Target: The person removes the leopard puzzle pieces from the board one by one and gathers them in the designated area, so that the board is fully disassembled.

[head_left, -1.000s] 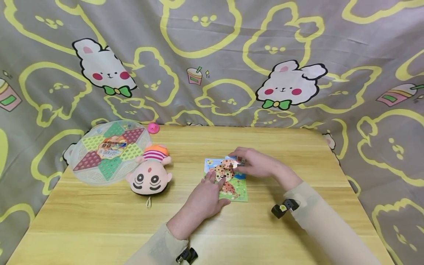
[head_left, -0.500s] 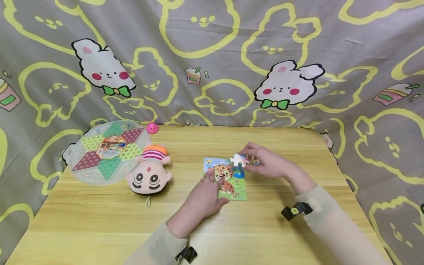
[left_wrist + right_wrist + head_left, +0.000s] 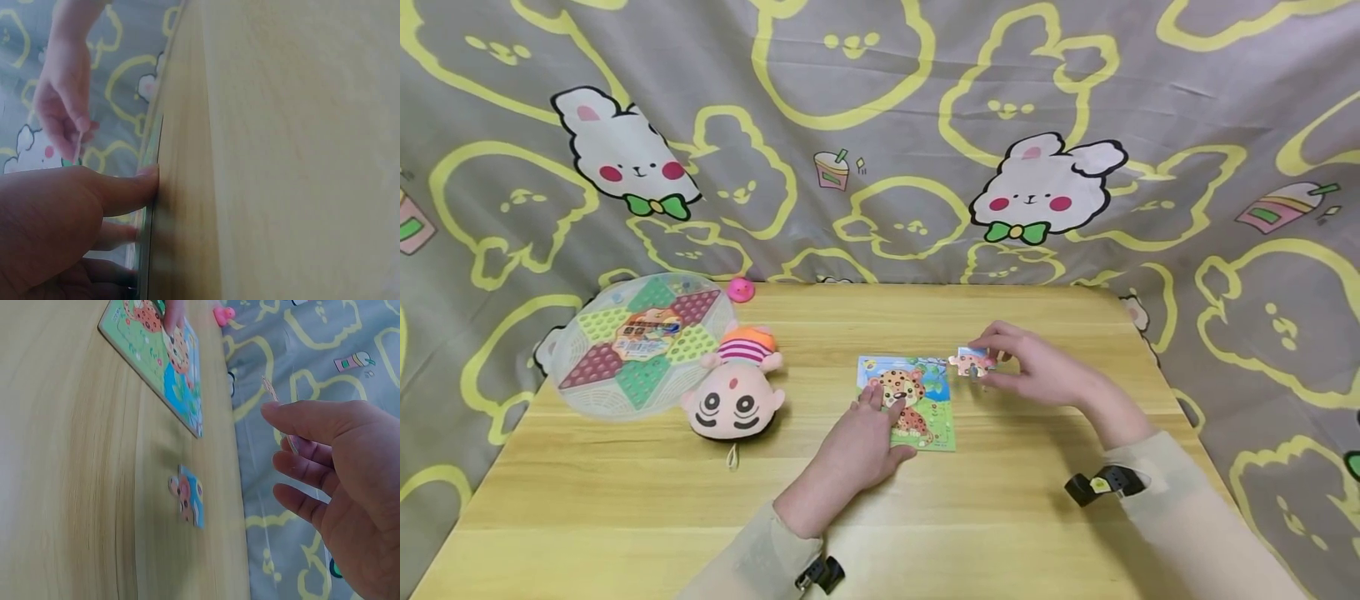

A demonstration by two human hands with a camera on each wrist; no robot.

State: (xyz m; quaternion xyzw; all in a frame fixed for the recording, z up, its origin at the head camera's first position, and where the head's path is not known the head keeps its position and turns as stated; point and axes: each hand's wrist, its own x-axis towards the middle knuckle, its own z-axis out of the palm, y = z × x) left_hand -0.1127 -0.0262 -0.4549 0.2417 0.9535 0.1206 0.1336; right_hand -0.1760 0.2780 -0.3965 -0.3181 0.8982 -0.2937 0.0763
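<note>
In the head view a leopard picture puzzle (image 3: 928, 417) lies flat on the wooden table, its edge seen side-on in the left wrist view. My left hand (image 3: 861, 442) rests on it, fingers over the leopard and thumb near the lower edge. To the right of the puzzle, my right hand (image 3: 1037, 367) pinches a jigsaw piece (image 3: 972, 361) between thumb and fingers, above the table. The right wrist view has this piece nearly edge-on. Below it, a second jigsaw piece (image 3: 190, 497), blue and pink, lies on the table.
A plush doll (image 3: 733, 404) lies left of the puzzle. Beyond it is a round Chinese checkers board (image 3: 576, 342) with a pink rubber duck (image 3: 741, 289) beside it. A patterned curtain (image 3: 895, 125) hangs along the table's back edge.
My right hand has lifted the jigsaw piece off the puzzle's upper right corner and moved to the right with it. My left hand has stayed on the puzzle.
</note>
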